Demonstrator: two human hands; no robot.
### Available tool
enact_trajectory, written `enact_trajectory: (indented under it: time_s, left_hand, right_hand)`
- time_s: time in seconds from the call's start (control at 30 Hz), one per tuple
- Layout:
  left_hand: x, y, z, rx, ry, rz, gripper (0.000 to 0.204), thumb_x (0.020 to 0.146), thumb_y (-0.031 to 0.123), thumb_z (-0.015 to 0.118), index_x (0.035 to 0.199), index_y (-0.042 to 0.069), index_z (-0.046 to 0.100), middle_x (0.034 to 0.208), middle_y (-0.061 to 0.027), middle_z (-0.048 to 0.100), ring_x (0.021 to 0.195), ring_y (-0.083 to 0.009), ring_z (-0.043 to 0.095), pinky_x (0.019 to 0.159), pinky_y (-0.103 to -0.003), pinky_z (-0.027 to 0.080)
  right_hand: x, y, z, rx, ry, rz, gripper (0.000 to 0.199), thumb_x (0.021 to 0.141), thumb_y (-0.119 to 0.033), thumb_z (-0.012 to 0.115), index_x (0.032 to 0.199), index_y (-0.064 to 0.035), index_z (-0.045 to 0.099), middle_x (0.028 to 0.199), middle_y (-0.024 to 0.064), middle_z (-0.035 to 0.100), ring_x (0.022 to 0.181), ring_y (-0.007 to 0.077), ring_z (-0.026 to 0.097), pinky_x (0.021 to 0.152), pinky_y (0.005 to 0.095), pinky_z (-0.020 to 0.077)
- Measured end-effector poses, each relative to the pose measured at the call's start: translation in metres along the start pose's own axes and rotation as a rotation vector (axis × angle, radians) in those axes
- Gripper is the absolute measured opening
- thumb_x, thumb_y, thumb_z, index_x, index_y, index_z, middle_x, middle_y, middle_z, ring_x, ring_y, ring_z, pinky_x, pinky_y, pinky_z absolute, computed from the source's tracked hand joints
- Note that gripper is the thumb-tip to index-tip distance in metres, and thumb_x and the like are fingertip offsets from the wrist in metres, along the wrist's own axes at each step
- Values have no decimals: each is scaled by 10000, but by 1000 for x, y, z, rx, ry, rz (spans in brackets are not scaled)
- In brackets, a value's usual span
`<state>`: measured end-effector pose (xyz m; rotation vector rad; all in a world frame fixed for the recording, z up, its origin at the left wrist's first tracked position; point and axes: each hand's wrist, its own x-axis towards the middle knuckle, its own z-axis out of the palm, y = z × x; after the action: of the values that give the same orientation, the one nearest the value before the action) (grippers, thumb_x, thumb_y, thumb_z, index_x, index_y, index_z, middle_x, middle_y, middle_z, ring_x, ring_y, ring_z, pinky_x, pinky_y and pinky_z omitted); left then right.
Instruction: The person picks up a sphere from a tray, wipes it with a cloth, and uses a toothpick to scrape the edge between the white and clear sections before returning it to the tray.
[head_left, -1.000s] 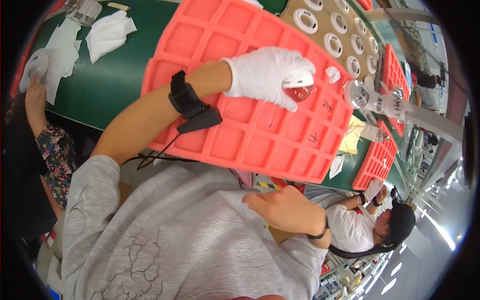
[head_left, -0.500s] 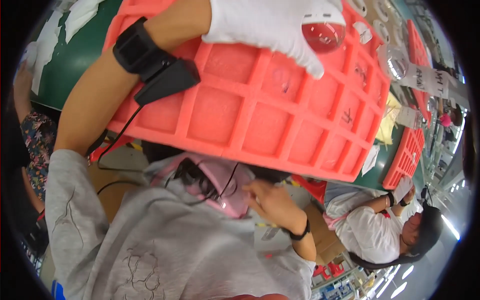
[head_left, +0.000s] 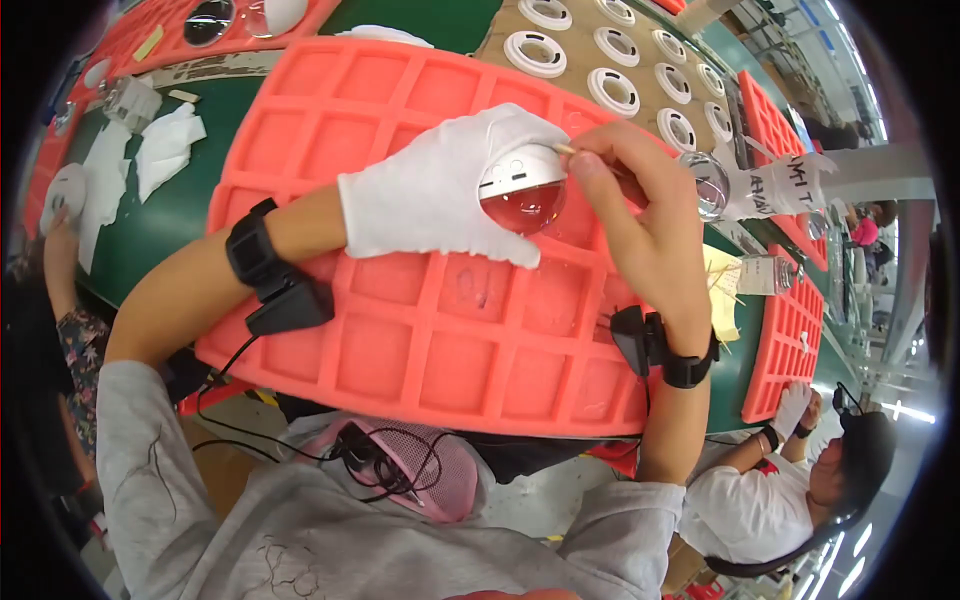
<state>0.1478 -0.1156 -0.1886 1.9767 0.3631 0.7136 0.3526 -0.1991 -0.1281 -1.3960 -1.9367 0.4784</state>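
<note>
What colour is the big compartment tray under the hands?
The foam compartment tray is coral, a salmon-orange pink, and shows clearly in the head view.

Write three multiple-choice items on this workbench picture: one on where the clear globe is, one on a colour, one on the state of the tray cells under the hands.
1. Where is the clear globe with the white base?
A. Lying in a tray cell
B. Held in the gloved left hand above the tray
C. On the green table beside the cloths

2. What colour is the compartment tray?
A. Blue
B. Grey
C. Coral red

3. In what state are the tray cells near the hands?
A. Empty
B. Each filled with a globe
C. Covered by a lid

Answers:
1. B, the white glove wraps the globe over the tray, while the bare right hand brings a thin stick to its base.
2. C, the whole grid of square cells is coral red.
3. A, the bare bottoms of the cells show, with nothing in them.
</note>
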Motion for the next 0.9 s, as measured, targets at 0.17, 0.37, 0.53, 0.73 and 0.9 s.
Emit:
enact_trajectory:
  time_s: [0.17, 0.37, 0.53, 0.73, 0.9]
  left_hand:
    - [10, -1, -21, 163, 35, -48, 662, 713, 178, 877, 1293, 77, 576, 1231, -131, 578, 1140, -296, 602, 999, -397, 490]
    - [-40, 35, -111, 524, 70, -24, 548, 732, 368, 844, 1166, 105, 636, 1087, -130, 605, 1017, -336, 596, 878, -443, 511]
    - [-81, 122, -125, 448, -49, 83, 351, 686, 331, 798, 861, 73, 636, 873, -125, 623, 861, -338, 615, 669, -467, 493]
    - [-124, 155, -125, 615, -25, 184, 420, 662, 251, 793, 1013, 84, 633, 916, -149, 612, 794, -343, 632, 656, -434, 504]
    - [-158, 198, -122, 547, -80, 206, 525, 686, 278, 828, 1103, 48, 606, 979, -162, 609, 834, -358, 653, 677, -444, 522]
  right_hand:
    - [19, 20, 2, -14, -84, 3, 111, 978, -71, 623, 1055, 7, 640, 929, 103, 655, 841, 233, 620, 725, 300, 483]
    - [51, -32, 62, 589, 117, 308, 264, 1028, -114, 617, 1284, -77, 562, 1051, 3, 643, 882, 106, 594, 730, 224, 495]
    - [7, -94, 9, 1196, 8, 193, 335, 1011, -172, 615, 1317, -62, 536, 1110, 29, 622, 774, 73, 553, 605, 213, 444]
    - [4, -173, 41, 890, 121, 351, 357, 1007, -306, 639, 1175, 6, 599, 1021, 129, 611, 774, 165, 549, 666, 272, 455]
    - [-15, -155, 37, 1211, 9, 332, 358, 1081, -328, 491, 1135, 3, 616, 1018, 139, 602, 844, 211, 576, 756, 316, 491]
